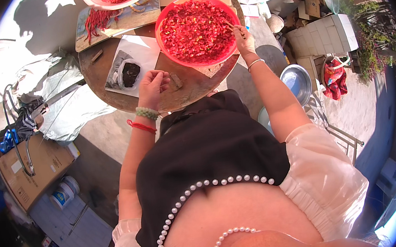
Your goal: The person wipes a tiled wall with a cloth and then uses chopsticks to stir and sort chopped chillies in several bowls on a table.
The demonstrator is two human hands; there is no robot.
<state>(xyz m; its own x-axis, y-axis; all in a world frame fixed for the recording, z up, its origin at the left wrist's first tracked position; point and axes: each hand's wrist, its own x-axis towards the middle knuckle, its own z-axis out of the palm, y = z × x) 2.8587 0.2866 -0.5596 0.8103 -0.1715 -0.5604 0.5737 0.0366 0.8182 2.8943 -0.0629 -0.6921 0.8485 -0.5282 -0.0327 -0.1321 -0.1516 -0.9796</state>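
Note:
A pink-red basin [161, 45] full of chopped red chili peppers [196, 32] stands on a round wooden table. My right hand [244, 41] is at the basin's right rim, its fingers closed round thin wooden chopsticks [229, 24] whose tips reach the peppers. Over the table's near edge, my left hand [154, 85] is held with its fingers curled together; whatever may be inside them is hidden. Beside it, an open clear plastic bag [123, 78] of dark, fine contents rests on a white and grey sheet [144, 49].
Behind, a pale basin [120, 5] of chopped chilies stands by a board [148, 16] with whole red chilies [97, 23]. A metal bowl [306, 84] stands low on the right. Cardboard boxes [34, 169] and a white bucket [64, 191] sit at lower left.

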